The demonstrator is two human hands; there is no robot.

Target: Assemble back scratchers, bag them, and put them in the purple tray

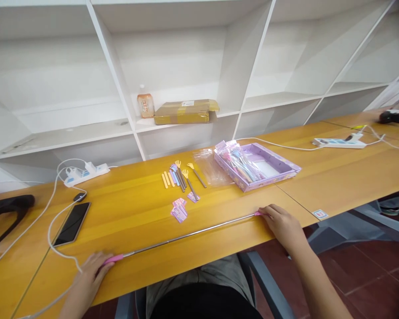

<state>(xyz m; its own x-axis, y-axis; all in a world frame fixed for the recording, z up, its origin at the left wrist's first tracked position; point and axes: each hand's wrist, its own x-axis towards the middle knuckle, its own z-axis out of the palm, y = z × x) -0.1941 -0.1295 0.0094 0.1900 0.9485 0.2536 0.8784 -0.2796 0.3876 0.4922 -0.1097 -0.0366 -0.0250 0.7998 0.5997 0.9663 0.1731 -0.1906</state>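
Note:
A telescopic back scratcher [186,235] with a metal shaft is drawn out long just above the table's front part. My left hand [92,272] closes on its pink handle at the left end. At the other end, my right hand [282,223] pinches the pink tip, whose shape is mostly hidden by the fingers. Beyond the shaft lie several small back scratcher heads on dark shafts [182,175], yellow and purple. Loose yellow and purple handles [168,179] are lined up beside them. Small pink and purple cards [179,210] lie nearer to me.
A purple box [272,175] holds plastic-wrapped back scratchers [239,161]; clear bags [213,166] lie beside it. At left are a phone [72,223], a power strip [86,173] and white cables. Another power strip [341,142] is at right. The shelf holds a cardboard box [182,111] and bottle [146,105].

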